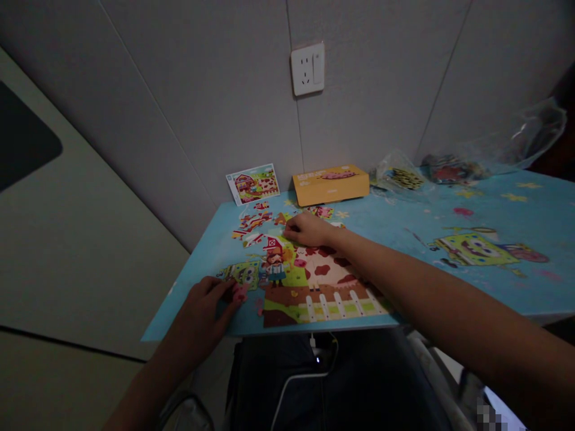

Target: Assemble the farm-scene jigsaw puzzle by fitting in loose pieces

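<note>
A partly assembled jigsaw puzzle lies at the table's front edge, showing a farmer, a spotted cow and a white fence. Left of it, my left hand has a pink puzzle piece between thumb and fingers, close above the table. My right hand reaches across the puzzle to its upper edge, fingers bent together and pointing down. Whatever is under those fingertips is hidden. Loose red-and-white puzzle pieces lie beyond the puzzle on the left, and more loose pieces are behind my right hand.
A picture card of the farm scene leans against the wall beside an orange box. Clear plastic bags with pieces stand to the right. The blue table has printed cartoon figures. A white cable hangs below the front edge.
</note>
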Tool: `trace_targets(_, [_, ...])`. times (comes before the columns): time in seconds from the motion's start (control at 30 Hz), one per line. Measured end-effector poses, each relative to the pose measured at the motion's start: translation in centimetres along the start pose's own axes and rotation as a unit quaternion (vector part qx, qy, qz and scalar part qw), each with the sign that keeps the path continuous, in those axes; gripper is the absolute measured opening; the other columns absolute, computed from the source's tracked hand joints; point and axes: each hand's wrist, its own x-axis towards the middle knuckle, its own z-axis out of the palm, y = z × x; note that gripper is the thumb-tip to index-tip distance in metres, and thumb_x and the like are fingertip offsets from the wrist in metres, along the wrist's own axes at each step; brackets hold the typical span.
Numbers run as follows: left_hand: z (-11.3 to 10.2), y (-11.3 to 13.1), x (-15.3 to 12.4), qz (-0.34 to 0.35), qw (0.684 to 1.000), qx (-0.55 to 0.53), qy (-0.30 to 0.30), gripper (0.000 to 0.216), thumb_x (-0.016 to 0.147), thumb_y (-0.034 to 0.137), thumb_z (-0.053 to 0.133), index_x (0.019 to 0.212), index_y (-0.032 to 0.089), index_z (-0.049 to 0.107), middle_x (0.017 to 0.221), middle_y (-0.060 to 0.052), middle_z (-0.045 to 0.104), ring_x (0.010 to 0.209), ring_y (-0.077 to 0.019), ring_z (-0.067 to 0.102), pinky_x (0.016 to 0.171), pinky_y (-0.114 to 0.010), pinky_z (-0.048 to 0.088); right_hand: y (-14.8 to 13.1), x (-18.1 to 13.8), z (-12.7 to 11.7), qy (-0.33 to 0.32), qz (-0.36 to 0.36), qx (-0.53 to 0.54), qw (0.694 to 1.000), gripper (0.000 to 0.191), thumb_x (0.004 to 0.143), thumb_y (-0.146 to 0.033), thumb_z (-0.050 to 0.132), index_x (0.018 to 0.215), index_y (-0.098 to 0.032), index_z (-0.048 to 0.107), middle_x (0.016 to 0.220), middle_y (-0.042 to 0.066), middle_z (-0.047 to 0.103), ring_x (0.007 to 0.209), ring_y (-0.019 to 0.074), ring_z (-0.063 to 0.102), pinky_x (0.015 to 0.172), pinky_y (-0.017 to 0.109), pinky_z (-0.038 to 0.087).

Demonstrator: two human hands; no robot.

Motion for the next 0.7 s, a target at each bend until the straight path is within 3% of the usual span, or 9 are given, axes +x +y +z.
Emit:
trace_targets(0.37, [0.0,-1.6,0.9,-0.018,0.996,-0.092,0.002,0.049,0.084,0.045,0.049,0.121,0.015,0.057,0.111,-0.010,0.058,0.098,-0.0236,0.058,0.090,-0.041,0.048,0.1,0.1,0.2,0.006,0.003,0.002,1.000,0.028,0.085,-0.029,0.049,0.082,-0.013,0.072,0.072,0.007,0.067,0.059,0.0130,0.051,0.058,0.026,0.029])
trace_targets(0.7, [-0.2,-1.8,0.9,0.044,0.992,-0.119,-0.012,0.042,0.087,0.038,0.049,0.124,0.019,0.053,0.121,-0.010,0.058,0.106,-0.0236,0.057,0.095,-0.040,0.046,0.3,0.1,0.4,0.014,-0.007,0.009,1.000,0.026,0.084,-0.028,0.050,0.082,-0.013,0.072,0.075,0.009,0.069,0.063,0.0144,0.055,0.059,0.026,0.031])
